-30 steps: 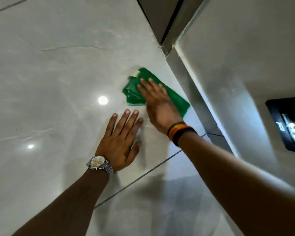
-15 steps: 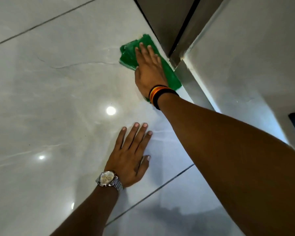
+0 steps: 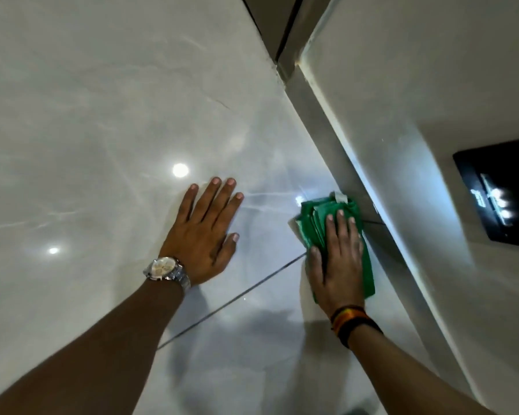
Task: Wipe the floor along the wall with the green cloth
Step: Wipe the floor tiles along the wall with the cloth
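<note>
A folded green cloth (image 3: 315, 217) lies flat on the glossy pale tile floor (image 3: 102, 115), right against the grey skirting (image 3: 336, 139) at the foot of the white wall (image 3: 417, 85). My right hand (image 3: 339, 259) presses down on the cloth with fingers spread flat; it covers most of the cloth's near half. My left hand (image 3: 206, 232), with a silver watch on the wrist, rests palm down on the bare floor to the left of the cloth, fingers apart and holding nothing.
A dark grout line (image 3: 240, 292) runs across the floor under both hands. On the wall at the right sits a black panel with small lights (image 3: 495, 196). A dark door frame (image 3: 270, 22) meets the wall at the top.
My right hand has pulled the cloth back along the skirting, from the far spot near the door frame to close beside my left hand. The left hand stays planted.
</note>
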Demonstrator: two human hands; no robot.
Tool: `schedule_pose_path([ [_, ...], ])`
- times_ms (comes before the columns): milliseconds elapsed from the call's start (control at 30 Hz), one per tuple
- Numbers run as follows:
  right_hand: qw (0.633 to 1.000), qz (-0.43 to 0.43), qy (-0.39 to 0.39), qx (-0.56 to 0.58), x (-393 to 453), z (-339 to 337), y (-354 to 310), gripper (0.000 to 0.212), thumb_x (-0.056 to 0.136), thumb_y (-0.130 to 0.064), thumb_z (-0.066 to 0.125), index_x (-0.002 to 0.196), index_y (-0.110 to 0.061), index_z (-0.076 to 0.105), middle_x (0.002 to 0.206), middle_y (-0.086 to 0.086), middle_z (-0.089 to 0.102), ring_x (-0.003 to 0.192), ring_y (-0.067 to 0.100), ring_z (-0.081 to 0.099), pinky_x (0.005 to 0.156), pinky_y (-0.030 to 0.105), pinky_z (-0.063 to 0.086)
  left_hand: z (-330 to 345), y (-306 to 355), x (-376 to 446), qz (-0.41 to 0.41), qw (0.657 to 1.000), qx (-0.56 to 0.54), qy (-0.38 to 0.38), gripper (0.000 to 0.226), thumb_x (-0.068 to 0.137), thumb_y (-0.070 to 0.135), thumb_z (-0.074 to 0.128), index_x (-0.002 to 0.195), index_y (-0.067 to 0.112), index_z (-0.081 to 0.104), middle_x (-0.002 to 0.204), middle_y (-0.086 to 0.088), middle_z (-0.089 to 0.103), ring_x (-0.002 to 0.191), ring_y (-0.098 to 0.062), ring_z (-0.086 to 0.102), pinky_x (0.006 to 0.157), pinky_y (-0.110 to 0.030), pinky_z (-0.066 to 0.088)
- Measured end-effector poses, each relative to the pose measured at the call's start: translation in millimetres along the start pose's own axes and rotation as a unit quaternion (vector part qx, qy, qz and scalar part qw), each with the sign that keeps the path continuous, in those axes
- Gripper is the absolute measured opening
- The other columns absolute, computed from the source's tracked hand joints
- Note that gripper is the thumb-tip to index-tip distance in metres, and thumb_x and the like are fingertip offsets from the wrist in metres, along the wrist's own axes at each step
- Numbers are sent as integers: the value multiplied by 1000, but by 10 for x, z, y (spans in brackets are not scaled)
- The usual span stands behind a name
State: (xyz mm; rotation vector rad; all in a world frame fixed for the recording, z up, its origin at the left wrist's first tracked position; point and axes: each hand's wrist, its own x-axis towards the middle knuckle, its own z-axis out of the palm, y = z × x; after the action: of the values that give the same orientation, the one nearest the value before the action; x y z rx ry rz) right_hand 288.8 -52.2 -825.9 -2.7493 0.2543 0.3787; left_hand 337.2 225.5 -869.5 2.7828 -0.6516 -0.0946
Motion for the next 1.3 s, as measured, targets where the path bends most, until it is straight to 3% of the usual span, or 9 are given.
schedule_pose_path([
  [233, 998, -43, 32, 28, 1128, 63, -821, 67, 90, -16, 46, 155, -19, 29, 166, 4, 23, 154, 26, 14, 125, 48, 4, -45, 26, 0, -2, 1000, 1, -5, 73, 102, 39, 42, 167, 9, 32, 179, -17, 25, 167, -37, 19, 134, -63, 14],
  [400, 997, -70, 3, 15, 493, -26, -164, 66, 94, -9, 52, 155, -19, 29, 166, 2, 23, 154, 24, 12, 126, 50, 11, -43, 14, 0, 5, 1000, 3, -3, 73, 102, 41, 40, 168, 11, 30, 181, -14, 21, 168, -35, 16, 134, -64, 14],
  [600, 991, 135, 1, -15, -1156, -209, 840, 67, 84, 2, 59, 148, -8, 41, 158, 10, 38, 145, 30, 38, 114, 53, 39, -49, 42, 6, -2, 1000, -8, -17, 74, 102, 42, 37, 169, 13, 27, 181, -13, 18, 169, -34, 13, 135, -62, 10],
  [733, 970, 242, 4, -9, -1440, -264, 905, 69, 88, 9, 53, 151, -12, 35, 157, 10, 41, 140, 31, 45, 115, 49, 40, -75, 62, -8, -2, 999, -3, -33, 74, 103, 43, 36, 170, 13, 24, 181, -14, 19, 168, -36, 14, 136, -61, 10],
  [867, 945, 324, -8, 43, -1219, -326, 564, 67, 94, 0, 42, 154, -25, 25, 146, 15, 53, 125, 37, 56, 108, 45, 44, -226, 202, -37, -51, 994, -38, -84, 72, 106, 43, 33, 168, 8, 28, 179, -18, 23, 167, -40, 17, 134, -63, 8],
  [933, 938, 343, -34, 48, -1135, -356, 256, 66, 97, -3, 42, 156, -22, 20, 148, 19, 50, 123, 40, 57, 105, 47, 45, -438, 467, -158, -95, 984, -96, -117, 72, 105, 43, 30, 165, 3, 35, 175, -22, 31, 163, -44, 27, 134, -63, 11],
  [1067, 943, 294, -102, 117, -713, -359, -658, 62, 101, -9, 37, 157, -20, 14, 153, 21, 41, 132, 42, 50, 109, 52, 43, -940, 847, -807, -192, 954, -163, -163, 74, 105, 46, 24, 168, 8, 29, 177, -17, 29, 165, -35, 27, 138, -57, 7],
  [1167, 952, 236, -167, 100, -240, -324, -1280, 68, 99, -1, 40, 158, -12, 8, 161, 19, 29, 144, 38, 36, 115, 49, 37, -1204, 842, -1294, -225, 939, -156, -208, 81, 102, 55, 13, 169, 12, 27, 178, -14, 27, 166, -32, 25, 138, -57, 6],
  [1300, 965, 126, -205, 107, 132, -298, -1857, 60, 94, -3, 47, 150, -16, 35, 145, 20, 49, 129, 39, 51, 102, 43, 47, -1388, 527, -1430, -194, 945, -118, -237, 84, 101, 57, 8, 171, 13, 22, 179, -14, 24, 167, -32, 22, 137, -53, 2],
])
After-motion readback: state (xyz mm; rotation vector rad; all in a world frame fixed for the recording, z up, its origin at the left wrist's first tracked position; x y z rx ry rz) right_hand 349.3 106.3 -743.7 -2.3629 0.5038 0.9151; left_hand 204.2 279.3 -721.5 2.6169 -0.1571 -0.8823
